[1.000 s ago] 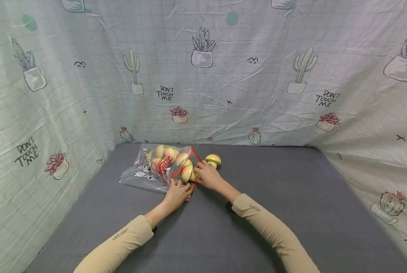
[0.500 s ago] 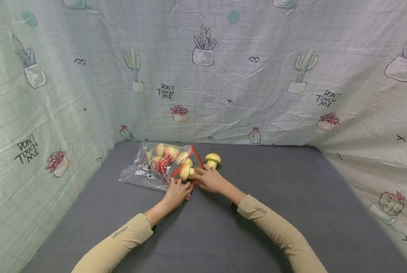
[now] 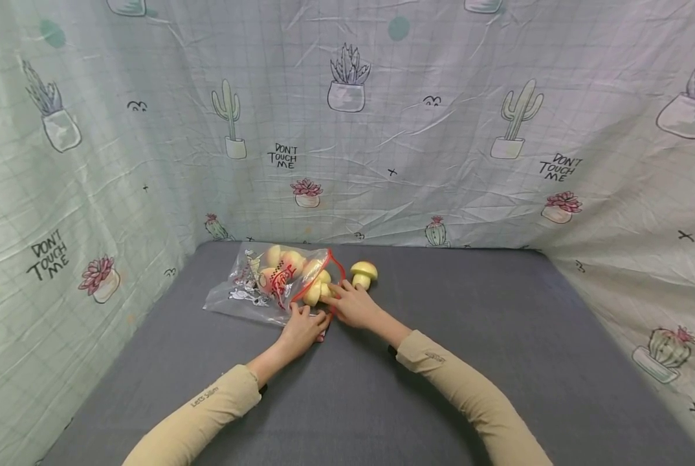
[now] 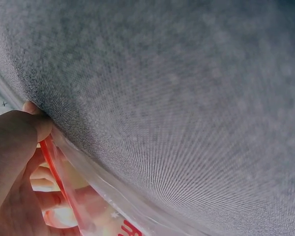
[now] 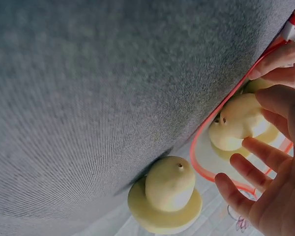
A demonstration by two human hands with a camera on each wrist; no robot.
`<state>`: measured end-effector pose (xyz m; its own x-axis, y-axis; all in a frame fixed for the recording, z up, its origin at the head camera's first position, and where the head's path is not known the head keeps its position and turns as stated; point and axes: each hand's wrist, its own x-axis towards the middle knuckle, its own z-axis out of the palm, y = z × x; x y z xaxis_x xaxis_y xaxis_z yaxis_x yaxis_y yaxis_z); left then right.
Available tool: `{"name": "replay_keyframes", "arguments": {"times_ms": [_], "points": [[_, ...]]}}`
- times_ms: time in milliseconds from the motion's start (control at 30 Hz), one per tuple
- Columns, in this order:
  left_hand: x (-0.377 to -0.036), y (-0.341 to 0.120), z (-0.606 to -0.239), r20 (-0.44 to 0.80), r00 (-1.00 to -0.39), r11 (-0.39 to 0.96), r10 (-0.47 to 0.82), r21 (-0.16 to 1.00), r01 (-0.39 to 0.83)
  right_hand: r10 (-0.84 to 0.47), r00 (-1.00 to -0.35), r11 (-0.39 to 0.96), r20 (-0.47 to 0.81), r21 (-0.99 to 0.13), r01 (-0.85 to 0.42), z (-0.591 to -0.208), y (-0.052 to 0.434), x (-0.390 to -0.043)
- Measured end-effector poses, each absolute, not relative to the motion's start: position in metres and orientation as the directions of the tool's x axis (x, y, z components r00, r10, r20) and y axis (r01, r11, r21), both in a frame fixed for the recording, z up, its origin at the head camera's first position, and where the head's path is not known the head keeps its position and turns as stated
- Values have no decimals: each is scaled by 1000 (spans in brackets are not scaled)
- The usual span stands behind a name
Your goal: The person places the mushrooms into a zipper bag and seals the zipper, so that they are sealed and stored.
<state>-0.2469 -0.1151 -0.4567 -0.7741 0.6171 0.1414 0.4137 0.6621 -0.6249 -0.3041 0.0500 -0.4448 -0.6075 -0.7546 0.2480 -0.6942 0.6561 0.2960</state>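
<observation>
At centre frame, my left hand pinches the plastic bag's red rim; my right hand, fingers spread, touches a yellow toy mushroom in its mouth.

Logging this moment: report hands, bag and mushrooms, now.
Left hand pinches the bag at its red mouth. Right hand fingers on mushroom at the opening. Another mushroom stands outside on the grey mat. Nothing blocking.
</observation>
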Motion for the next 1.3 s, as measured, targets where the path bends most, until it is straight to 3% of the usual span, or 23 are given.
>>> {"name": "replay_keyframes", "arguments": {"times_ms": [433, 933, 1300], "points": [[-247, -113, -459, 132, -781, 667, 611, -616, 419, -744, -623, 668, 240, 245, -703, -445, 45, -311], [-248, -113, -456, 136, -772, 644, 620, -651, 402, -703, -691, 711, 168, 195, -676, -442, 36, -315], [-247, -114, -457, 161, -756, 629, 634, -676, 383, -733, -652, 680, 195, 191, -707, -447, 34, -325]]}}
